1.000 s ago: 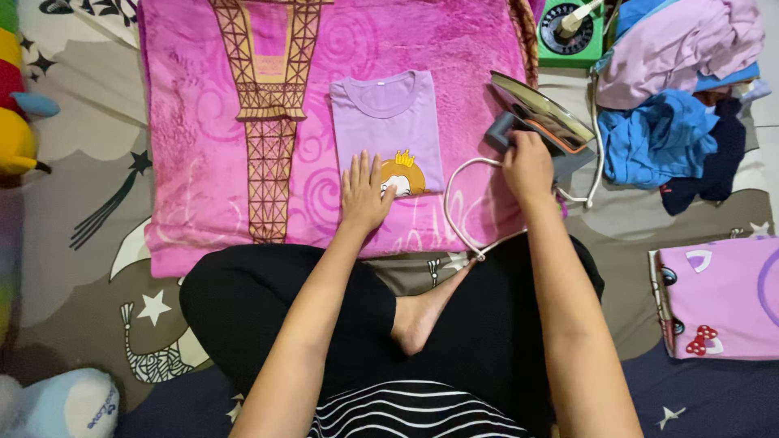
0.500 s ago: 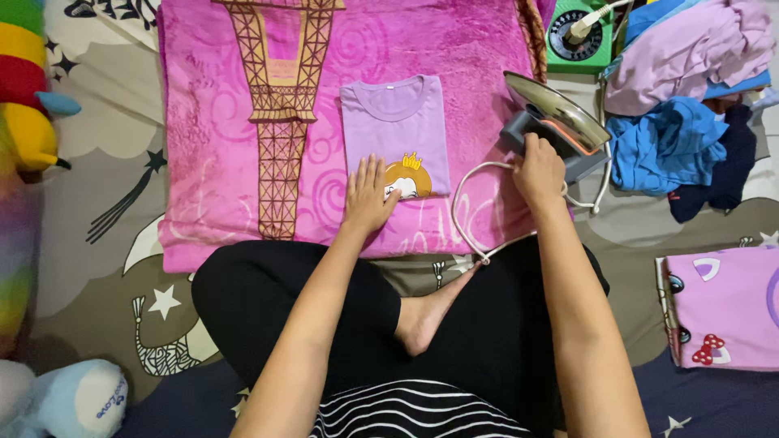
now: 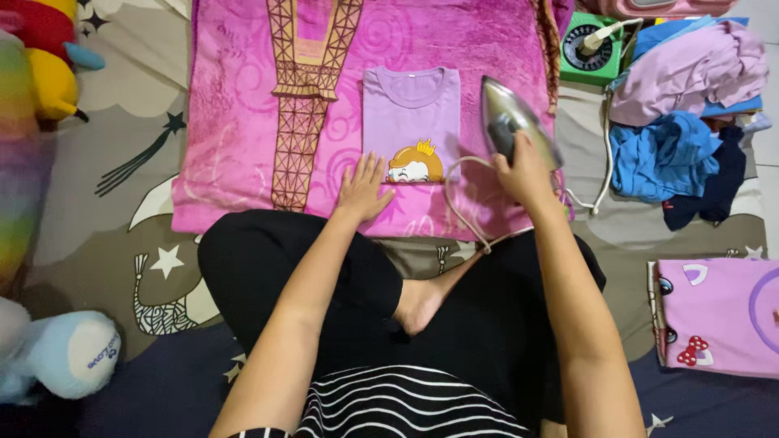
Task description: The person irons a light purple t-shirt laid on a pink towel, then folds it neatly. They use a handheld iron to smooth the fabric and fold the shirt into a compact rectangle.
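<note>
Iron (image 3: 513, 122), clasped in right hand (image 3: 523, 172), has tipped soleplate-up beside folded shirt (image 3: 411, 122); left hand (image 3: 363, 188) stays flat, open, pinning its near edge.

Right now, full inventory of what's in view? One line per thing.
folded T-shirt: 1, lilac with a cartoon print, on the pink blanket
pink blanket: 1, pink with a tower pattern, spread on the floor mat
iron: 1, silver soleplate tilted up, right of the T-shirt
iron cord: 1, white, looping across the blanket's near edge
clothes pile: 1, lilac, blue and dark pieces, far right
green socket box: 1, top right
plush toys: several, left edge
pink pouch: 1, right, near
left hand: flat on the T-shirt's lower edge
right hand: gripping the iron
</note>
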